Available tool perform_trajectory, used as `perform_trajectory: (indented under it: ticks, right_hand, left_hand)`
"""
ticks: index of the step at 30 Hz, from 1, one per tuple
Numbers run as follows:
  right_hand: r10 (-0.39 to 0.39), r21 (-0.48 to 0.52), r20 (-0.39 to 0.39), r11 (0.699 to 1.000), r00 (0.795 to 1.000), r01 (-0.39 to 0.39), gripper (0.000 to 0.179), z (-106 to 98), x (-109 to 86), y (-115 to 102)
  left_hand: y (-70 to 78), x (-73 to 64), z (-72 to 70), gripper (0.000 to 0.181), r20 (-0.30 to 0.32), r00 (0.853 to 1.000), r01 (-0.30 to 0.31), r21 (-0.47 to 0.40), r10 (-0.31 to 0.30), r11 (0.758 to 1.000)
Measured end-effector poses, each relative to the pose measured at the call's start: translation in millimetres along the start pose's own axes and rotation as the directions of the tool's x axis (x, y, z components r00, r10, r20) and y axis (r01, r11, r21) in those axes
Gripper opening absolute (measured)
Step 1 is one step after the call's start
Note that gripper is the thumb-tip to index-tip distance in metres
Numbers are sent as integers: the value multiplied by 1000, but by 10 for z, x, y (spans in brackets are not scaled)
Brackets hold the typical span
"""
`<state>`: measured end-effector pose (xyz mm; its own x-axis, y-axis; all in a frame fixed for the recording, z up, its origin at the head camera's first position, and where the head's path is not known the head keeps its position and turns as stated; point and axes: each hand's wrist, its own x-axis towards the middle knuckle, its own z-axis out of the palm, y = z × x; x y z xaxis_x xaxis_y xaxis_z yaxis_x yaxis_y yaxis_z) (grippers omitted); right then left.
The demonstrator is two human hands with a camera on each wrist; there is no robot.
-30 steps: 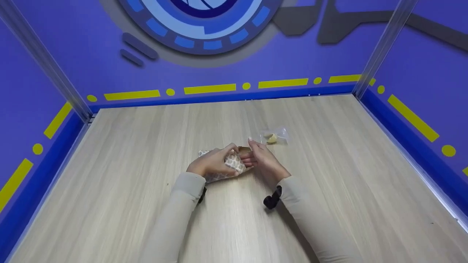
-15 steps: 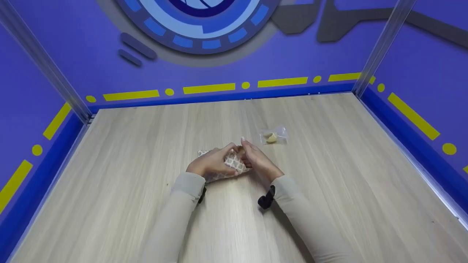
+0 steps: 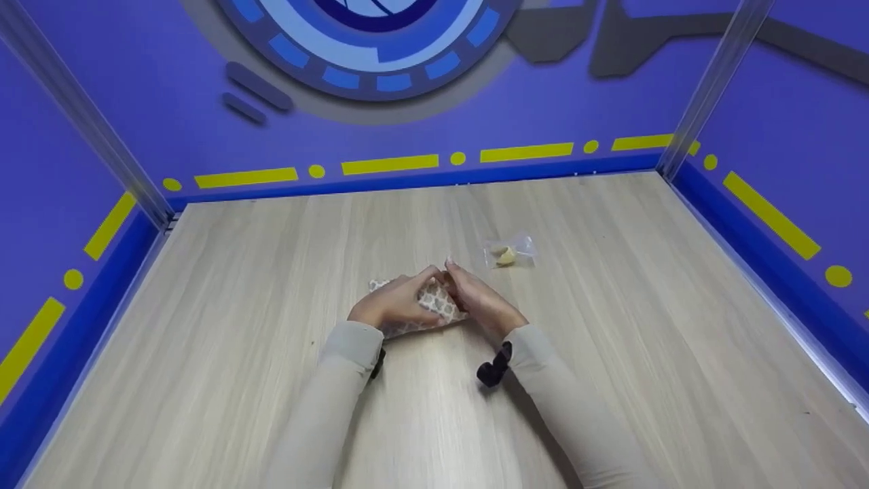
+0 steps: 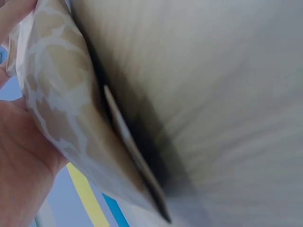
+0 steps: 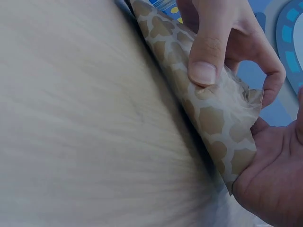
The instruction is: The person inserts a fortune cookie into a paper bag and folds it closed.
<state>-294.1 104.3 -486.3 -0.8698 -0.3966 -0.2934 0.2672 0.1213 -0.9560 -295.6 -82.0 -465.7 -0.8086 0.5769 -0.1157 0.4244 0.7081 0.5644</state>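
Observation:
A paper bag (image 3: 438, 299) with a tan and white giraffe-like pattern lies on its side on the table. My left hand (image 3: 397, 301) grips it from above near its mouth, thumb and fingers spread round it; in the right wrist view the left thumb presses on the patterned paper (image 5: 210, 120). At the bag's mouth is my right hand (image 3: 483, 299), its fingers inside and hidden, its thumb outside and pointing up. Beyond the right hand lies a clear packet (image 3: 523, 250) with a pale yellow folded piece (image 3: 506, 256) in it, like a fortune cookie.
The wood-grain table (image 3: 271, 272) stretches to both sides of the hands. Blue printed walls (image 3: 380, 136) with yellow marks enclose its back and sides, and metal posts (image 3: 699, 88) stand at the back corners.
My right hand has moved left, and its fingers have gone deeper into the bag's mouth. The left hand keeps its grip, and the packet lies where it was.

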Motion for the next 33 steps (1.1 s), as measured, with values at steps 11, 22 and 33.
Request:
perform_trajectory:
  ticks: [11, 22, 33]
  right_hand:
    - [-22, -57, -44, 998, 999, 20, 59, -152, -82, -35]
    - [-154, -213, -52, 967, 987, 140, 46, -470, -200, -167]
    - [-276, -282, -227, 936, 934, 208, 40, -846, -278, -335]
  left_hand:
    - [0, -3, 26, 63, -2, 1000, -5, -13, 5, 1000]
    - [0, 4, 18, 67, -2, 1000, -26, 3, 27, 1000]
    - [3, -4, 10, 67, -2, 1000, -23, -13, 23, 1000]
